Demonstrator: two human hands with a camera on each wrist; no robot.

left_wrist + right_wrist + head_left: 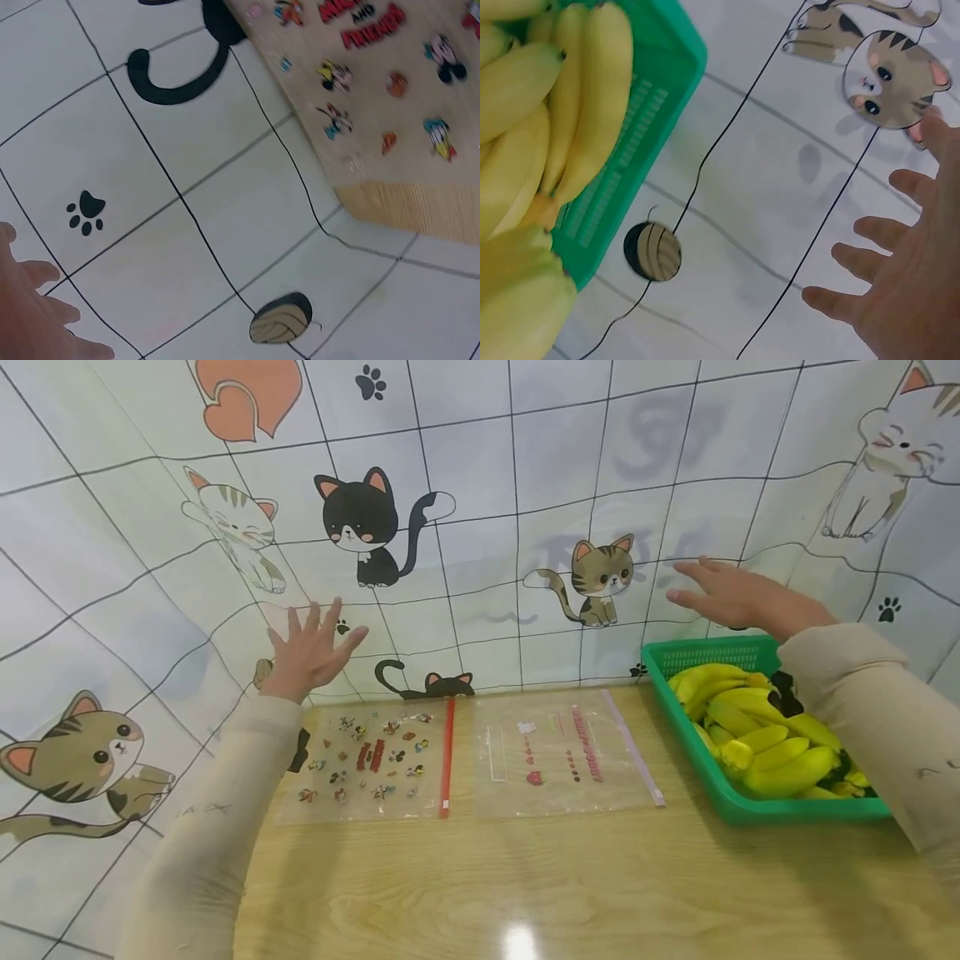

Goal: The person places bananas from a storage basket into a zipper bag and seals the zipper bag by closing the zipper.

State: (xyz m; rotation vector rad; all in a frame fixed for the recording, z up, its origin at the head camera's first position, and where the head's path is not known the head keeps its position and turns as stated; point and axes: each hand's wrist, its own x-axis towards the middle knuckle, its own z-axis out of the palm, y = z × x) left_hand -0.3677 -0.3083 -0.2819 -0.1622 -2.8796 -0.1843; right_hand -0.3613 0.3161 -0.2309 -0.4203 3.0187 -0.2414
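My left hand (309, 647) is raised with its fingers spread, above a zip bag (300, 806) with a red slider strip, full of small cartoon pieces. That hand holds nothing; its fingertips show at the edge of the left wrist view. On the right, my right hand (738, 593) hovers over the back of a green basket (697, 777), fingers extended and nothing in them. Yellow bananas (787, 768) fill the basket, partly hidden by my right sleeve. Between the hands lies a second clear zip bag (517, 802) with a lilac strip, holding pink and red pieces.
Both bags and the basket stand on a light wood table (450, 885). White tiled-pattern sheeting (480, 468) printed with cats and paw prints rises behind the table and along its left side.
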